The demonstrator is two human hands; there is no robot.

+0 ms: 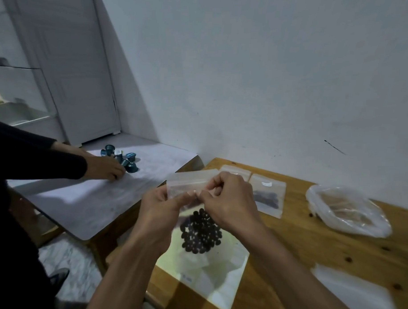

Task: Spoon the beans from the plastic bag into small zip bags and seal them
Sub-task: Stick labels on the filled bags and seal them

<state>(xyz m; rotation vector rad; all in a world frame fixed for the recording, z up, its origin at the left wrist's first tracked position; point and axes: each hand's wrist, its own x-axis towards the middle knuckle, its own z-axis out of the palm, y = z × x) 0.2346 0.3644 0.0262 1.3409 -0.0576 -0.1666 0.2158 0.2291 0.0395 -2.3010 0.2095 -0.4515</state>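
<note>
Both forearms come in from 6 o'clock, wrists bent, hands meeting mid-frame above the table (311, 229). Left hand (158, 213) pinches the zip bag (190, 181) at its top strip, thumb on the near face, fingers curled behind. Right hand (229, 199) pinches the same strip just at 3 o'clock of the left thumb, fingers curled, knuckles up. Bag held off the table, strip running toward 10 o'clock from the grip. Beans (201, 233) hang in a dark clump at 6 o'clock of both pinches, in the bag's lower part. Filled bag (267, 198) flat on table at 3 o'clock of the right hand. Plastic bag (346, 210) farther at 3 o'clock. Another person's hand (105, 169) at 9 o'clock, on a white table (92, 201), touching blue capsules (122, 157).
</note>
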